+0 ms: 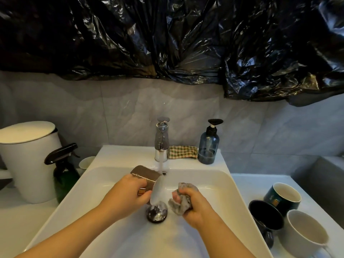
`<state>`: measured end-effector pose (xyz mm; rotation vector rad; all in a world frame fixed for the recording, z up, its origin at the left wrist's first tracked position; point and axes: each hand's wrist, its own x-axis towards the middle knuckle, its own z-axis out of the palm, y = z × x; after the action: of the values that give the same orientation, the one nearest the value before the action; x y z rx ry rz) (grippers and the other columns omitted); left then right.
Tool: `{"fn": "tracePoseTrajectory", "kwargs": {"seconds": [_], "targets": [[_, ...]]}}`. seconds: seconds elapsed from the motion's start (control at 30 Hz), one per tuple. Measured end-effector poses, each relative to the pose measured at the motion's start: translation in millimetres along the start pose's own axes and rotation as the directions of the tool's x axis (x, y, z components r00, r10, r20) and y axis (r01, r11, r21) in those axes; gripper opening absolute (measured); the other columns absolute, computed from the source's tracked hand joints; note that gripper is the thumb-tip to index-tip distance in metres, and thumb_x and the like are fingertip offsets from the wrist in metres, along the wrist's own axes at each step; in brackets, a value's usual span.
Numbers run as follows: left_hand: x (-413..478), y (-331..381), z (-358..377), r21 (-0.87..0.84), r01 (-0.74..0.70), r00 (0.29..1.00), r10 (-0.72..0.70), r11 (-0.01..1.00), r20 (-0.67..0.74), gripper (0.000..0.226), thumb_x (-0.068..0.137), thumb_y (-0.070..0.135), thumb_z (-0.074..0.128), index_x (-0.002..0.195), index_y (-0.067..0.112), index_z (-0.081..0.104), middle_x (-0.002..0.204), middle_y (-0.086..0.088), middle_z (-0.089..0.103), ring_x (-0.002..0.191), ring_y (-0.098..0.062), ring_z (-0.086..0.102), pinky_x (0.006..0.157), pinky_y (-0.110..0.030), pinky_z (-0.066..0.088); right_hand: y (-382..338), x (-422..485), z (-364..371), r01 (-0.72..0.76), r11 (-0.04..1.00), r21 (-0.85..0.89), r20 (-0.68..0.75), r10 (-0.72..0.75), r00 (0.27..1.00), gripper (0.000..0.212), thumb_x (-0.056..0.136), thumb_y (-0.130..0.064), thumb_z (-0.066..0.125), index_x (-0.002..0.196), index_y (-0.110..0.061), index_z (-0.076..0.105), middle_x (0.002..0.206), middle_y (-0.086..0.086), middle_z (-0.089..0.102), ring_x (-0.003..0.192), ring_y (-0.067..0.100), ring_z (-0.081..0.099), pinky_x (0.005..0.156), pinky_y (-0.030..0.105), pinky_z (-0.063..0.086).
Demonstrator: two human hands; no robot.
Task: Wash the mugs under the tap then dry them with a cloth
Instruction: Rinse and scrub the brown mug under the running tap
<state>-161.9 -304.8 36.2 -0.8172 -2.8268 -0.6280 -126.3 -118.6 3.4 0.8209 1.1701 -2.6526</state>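
- Gripped in the left hand (128, 194), fingers curled round its wall: a brown mug (147, 176), tipped on its side, mouth toward the right hand, rim under the stream of water (161, 165) from the tap (162, 140).
- Bunched tight in the right hand (193, 203): a grey cloth (181, 198), just clear of the mug.
- Below and between both hands: the dark drain plug (157, 214) of the white sink (210, 185).
- Right of the right hand, on the counter: a green mug (283, 197), a black mug (266, 216) and a white mug (305, 233), crowded together.
- Beyond the hands, beside the tap: a checked cloth (182, 152) and a blue soap bottle (208, 146).
- Left of the left hand: a green spray bottle (64, 170) and a white bin (29, 161).
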Motion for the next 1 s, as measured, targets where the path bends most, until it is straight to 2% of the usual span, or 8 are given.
{"fn": "tracePoseTrajectory", "kwargs": {"seconds": [0.1, 0.2, 0.27, 0.33, 0.4, 0.53, 0.8, 1.0], "targets": [[-5.8, -7.5, -0.6, 0.163, -0.157, 0.987, 0.159, 0.974, 0.005, 0.031, 0.087, 0.046, 0.044, 0.083, 0.023, 0.064, 0.086, 0.006, 0.064, 0.086, -0.008, 0.046, 0.068, -0.021, 0.043, 0.2, -5.0, -2.7, -0.035, 0.997, -0.071, -0.07, 0.03, 0.997, 0.01, 0.086, -0.008, 0.063, 0.088, -0.017, 0.057, 0.059, 0.01, 0.055, 0.044, 0.016, 0.049, 0.068, 0.039, 0.053], [-10.7, -12.2, -2.6, 0.365, -0.3, 0.947, 0.321, 0.881, 0.004, 0.025, 0.074, 0.046, 0.054, 0.061, 0.026, 0.061, 0.057, 0.011, 0.058, 0.06, -0.008, 0.046, 0.047, -0.02, 0.039, -1.3, -16.1, -0.4, -0.082, 0.985, -0.154, -0.15, 0.059, 0.987, 0.031, 0.076, -0.034, 0.074, 0.095, -0.015, 0.06, 0.076, 0.01, 0.054, 0.065, 0.022, 0.049, 0.081, 0.044, 0.049], [-12.2, -9.4, -6.9, 0.452, -0.351, 0.925, 0.377, 0.82, 0.033, 0.019, 0.068, 0.041, 0.07, 0.06, 0.027, 0.062, 0.054, 0.012, 0.057, 0.055, -0.009, 0.045, 0.045, -0.02, 0.032, -1.1, -24.1, 2.2, -0.073, 0.978, -0.198, -0.181, 0.037, 0.983, 0.043, 0.076, -0.042, 0.073, 0.102, -0.011, 0.057, 0.088, 0.012, 0.052, 0.083, 0.028, 0.049, 0.085, 0.045, 0.044], [-14.5, -7.3, -11.1, 0.497, -0.395, 0.904, 0.422, 0.773, 0.062, 0.022, 0.059, 0.04, 0.081, 0.06, 0.026, 0.063, 0.054, 0.011, 0.057, 0.054, -0.009, 0.041, 0.048, -0.02, 0.026, -0.9, -28.5, 3.3, -0.031, 0.973, -0.229, -0.233, -0.024, 0.972, 0.042, 0.081, -0.041, 0.069, 0.098, -0.006, 0.054, 0.089, 0.012, 0.051, 0.087, 0.029, 0.047, 0.085, 0.045, 0.043], [-16.8, -6.1, -15.5, 0.549, -0.415, 0.892, 0.443, 0.725, 0.09, 0.03, 0.047, 0.043, 0.086, 0.053, 0.028, 0.062, 0.048, 0.014, 0.054, 0.048, -0.007, 0.042, 0.047, -0.018, 0.023, 0.0, -30.6, 3.7, 0.002, 0.964, -0.265, -0.264, -0.075, 0.962, 0.031, 0.085, -0.036, 0.065, 0.086, -0.007, 0.054, 0.081, 0.011, 0.049, 0.077, 0.026, 0.046, 0.08, 0.042, 0.043], [-18.9, -9.7, -17.7, 0.58, -0.485, 0.854, 0.498, 0.654, 0.153, 0.03, 0.043, 0.044, 0.088, 0.054, 0.028, 0.064, 0.049, 0.013, 0.057, 0.05, -0.008, 0.053, 0.043, -0.019, 0.036, 3.7, -30.8, 0.9, 0.031, 0.955, -0.295, -0.302, -0.124, 0.945, 0.026, 0.086, -0.024, 0.057, 0.066, -0.01, 0.048, 0.049, 0.004, 0.035, 0.049, 0.017, 0.028, 0.066, 0.034, 0.034], [-22.1, -14.7, -21.1, 0.576, -0.577, 0.79, 0.574, 0.579, 0.214, 0.029, 0.047, 0.042, 0.086, 0.052, 0.028, 0.061, 0.049, 0.012, 0.055, 0.05, -0.01, 0.052, 0.044, -0.021, 0.04, 1.4, -37.3, 2.9, 0.015, 0.945, -0.326, -0.362, -0.14, 0.922, 0.019, 0.082, -0.013, 0.045, 0.064, -0.011, 0.043, 0.053, 0.004, 0.029, 0.05, 0.017, 0.025, 0.059, 0.029, 0.034], [-23.4, -25.1, -18.8, 0.569, -0.617, 0.759, 0.603, 0.544, 0.247, 0.026, 0.051, 0.043, 0.085, 0.057, 0.029, 0.065, 0.053, 0.011, 0.059, 0.053, -0.01, 0.055, 0.046, -0.022, 0.043, 1.8, -36.7, 4.6, 0.003, 0.938, -0.346, -0.385, -0.145, 0.911, 0.019, 0.083, -0.014, 0.044, 0.065, -0.009, 0.044, 0.053, 0.004, 0.031, 0.051, 0.017, 0.028, 0.063, 0.033, 0.035]]}}
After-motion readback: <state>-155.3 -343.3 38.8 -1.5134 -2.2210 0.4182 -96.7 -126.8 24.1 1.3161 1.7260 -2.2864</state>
